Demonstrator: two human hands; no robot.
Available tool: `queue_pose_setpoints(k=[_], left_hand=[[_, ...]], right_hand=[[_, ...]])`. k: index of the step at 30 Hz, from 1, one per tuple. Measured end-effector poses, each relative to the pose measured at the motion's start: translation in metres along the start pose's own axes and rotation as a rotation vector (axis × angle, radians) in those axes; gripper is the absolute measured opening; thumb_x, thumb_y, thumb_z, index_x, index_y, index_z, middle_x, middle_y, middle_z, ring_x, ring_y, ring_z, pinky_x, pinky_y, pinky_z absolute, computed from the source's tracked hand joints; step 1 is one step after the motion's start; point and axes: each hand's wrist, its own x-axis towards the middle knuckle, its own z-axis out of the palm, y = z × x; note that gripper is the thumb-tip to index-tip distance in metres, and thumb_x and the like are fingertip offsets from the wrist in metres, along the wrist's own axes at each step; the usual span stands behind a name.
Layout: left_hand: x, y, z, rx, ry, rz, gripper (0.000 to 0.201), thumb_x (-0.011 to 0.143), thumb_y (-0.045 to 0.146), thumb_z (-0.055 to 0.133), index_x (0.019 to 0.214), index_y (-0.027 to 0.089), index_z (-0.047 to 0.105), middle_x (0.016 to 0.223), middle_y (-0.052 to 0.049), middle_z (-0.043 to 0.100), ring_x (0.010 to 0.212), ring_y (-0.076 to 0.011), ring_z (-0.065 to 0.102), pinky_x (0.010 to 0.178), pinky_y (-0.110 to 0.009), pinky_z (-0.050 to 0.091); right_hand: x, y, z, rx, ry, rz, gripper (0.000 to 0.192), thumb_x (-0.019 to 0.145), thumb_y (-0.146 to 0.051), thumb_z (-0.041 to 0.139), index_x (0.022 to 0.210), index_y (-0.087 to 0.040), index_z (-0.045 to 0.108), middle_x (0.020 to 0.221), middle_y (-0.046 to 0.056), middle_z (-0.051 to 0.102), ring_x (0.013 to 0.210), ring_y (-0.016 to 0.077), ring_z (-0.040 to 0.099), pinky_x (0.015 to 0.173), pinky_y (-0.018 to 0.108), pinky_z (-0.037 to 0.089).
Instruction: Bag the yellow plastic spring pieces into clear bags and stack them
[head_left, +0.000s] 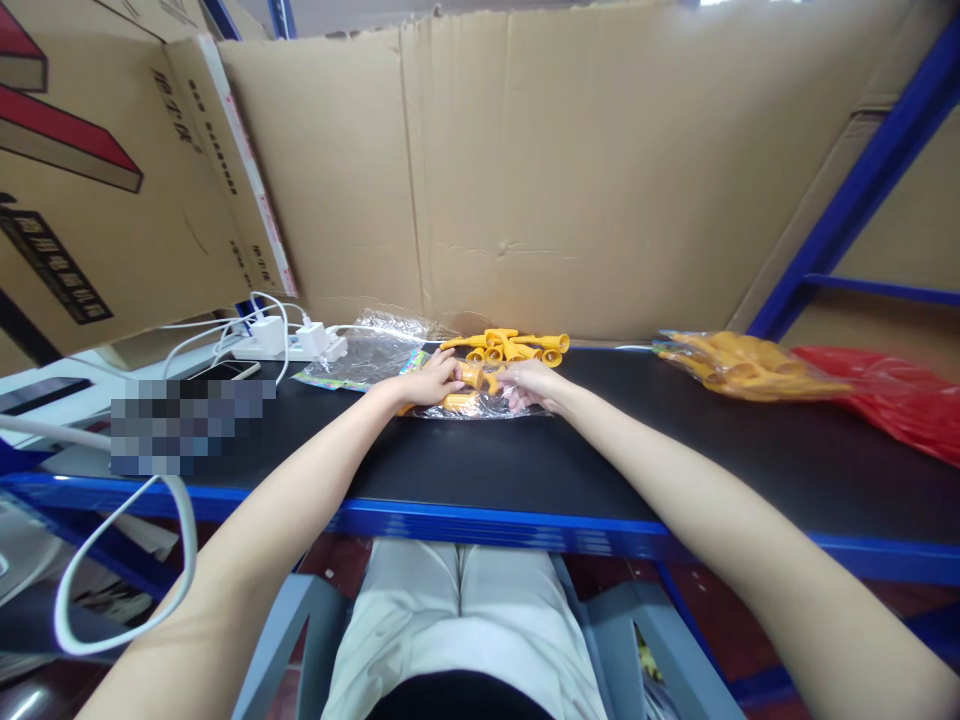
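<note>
A clear plastic bag [510, 408] lies on the black tabletop with yellow horn-shaped plastic pieces at it; whether all of them are inside is unclear. My left hand [435, 380] curls its fingers around the wide end of a yellow plastic horn [472, 375] over the bag. At that horn's narrow end, my right hand [532, 385] has its fingers closed, and they also touch the film. Another yellow piece [459, 402] shows through the plastic below. Just behind both hands, several loose yellow horns [514, 345] form a pile.
An empty clear bag [360, 355] with a coloured edge lies to the left, near a white power strip [300, 340] with cables. At right are a filled bag of yellow pieces [750, 368] and a red plastic bag [892, 395]. Cardboard [562, 180] stands behind the table.
</note>
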Motion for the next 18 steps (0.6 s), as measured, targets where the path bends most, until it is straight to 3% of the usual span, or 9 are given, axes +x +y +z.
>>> queue_pose_setpoints(k=[5, 11, 14, 16, 18], left_hand=[[0.0, -0.001, -0.001, -0.003, -0.031, 0.024, 0.017, 0.082, 0.036, 0.039, 0.085, 0.019, 0.043, 0.134, -0.009, 0.032, 0.133, -0.0219, 0.01, 0.106, -0.039, 0.017], [-0.003, 0.001, -0.003, -0.026, -0.032, -0.01, 0.021, 0.08, 0.038, 0.042, 0.087, 0.019, 0.044, 0.14, -0.01, 0.025, 0.133, -0.0241, 0.01, 0.105, -0.04, 0.018], [-0.003, 0.0, -0.003, -0.04, -0.015, 0.016, 0.022, 0.079, 0.04, 0.044, 0.086, 0.019, 0.045, 0.138, -0.008, 0.029, 0.132, -0.024, 0.013, 0.105, -0.041, 0.019], [-0.002, 0.0, -0.003, -0.052, 0.001, 0.035, 0.021, 0.079, 0.04, 0.045, 0.086, 0.02, 0.046, 0.135, -0.008, 0.034, 0.13, -0.0244, 0.019, 0.104, -0.042, 0.021], [-0.002, -0.001, -0.003, -0.058, 0.012, 0.039, 0.021, 0.078, 0.039, 0.046, 0.087, 0.02, 0.047, 0.132, -0.008, 0.037, 0.128, -0.0249, 0.023, 0.103, -0.042, 0.021]], right_hand=[[-0.004, -0.003, -0.002, -0.078, 0.029, 0.048, 0.011, 0.078, -0.022, 0.055, 0.073, -0.012, 0.053, 0.051, 0.003, 0.054, 0.04, 0.0092, 0.05, 0.042, 0.024, 0.048], [-0.007, -0.001, 0.002, -0.269, -0.031, -0.053, 0.029, 0.059, -0.031, 0.075, 0.069, -0.015, 0.053, 0.038, -0.002, 0.046, 0.034, 0.0101, 0.046, 0.033, 0.024, 0.043], [-0.005, 0.002, 0.006, -0.334, 0.024, -0.108, 0.029, 0.06, -0.031, 0.074, 0.074, -0.014, 0.054, 0.034, -0.003, 0.043, 0.031, 0.0107, 0.044, 0.03, 0.023, 0.039], [-0.003, 0.005, 0.008, -0.332, 0.083, -0.14, 0.027, 0.063, -0.028, 0.071, 0.079, -0.013, 0.055, 0.033, -0.005, 0.042, 0.03, 0.0103, 0.043, 0.03, 0.022, 0.037], [-0.002, 0.007, 0.008, -0.22, 0.057, -0.156, 0.028, 0.064, -0.025, 0.07, 0.084, -0.013, 0.055, 0.034, -0.006, 0.042, 0.03, 0.0088, 0.041, 0.031, 0.02, 0.035]])
